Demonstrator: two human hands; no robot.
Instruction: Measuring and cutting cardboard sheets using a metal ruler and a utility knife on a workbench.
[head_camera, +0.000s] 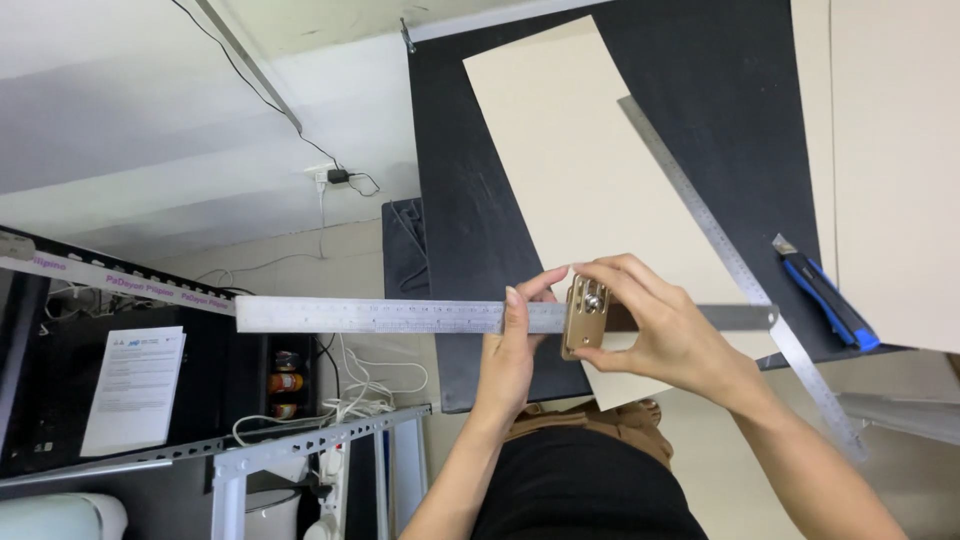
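The right hand (665, 335) pinches a small brass-coloured clamp (586, 316) between thumb and fingers, closed firmly on it so the piece sits square against a long steel ruler (400, 316). The left hand (512, 345) stands edge-up just beside it, thumb and fingertips closed on the ruler's blade to steady it while the clamp is held in place. The ruler runs level across the view, one end reaching well out past the table edge to the left, the other ending over the black table (480, 200).

Under the hands lies a pale sheet of card (580, 170), flat and slanted on the dark surface, which gives contrast to its edges. A second steel ruler (700, 210) rests diagonally along the card's far side, touching it. A blue utility knife (825, 295) lies near the table's right edge, apart from the hands but within reach.
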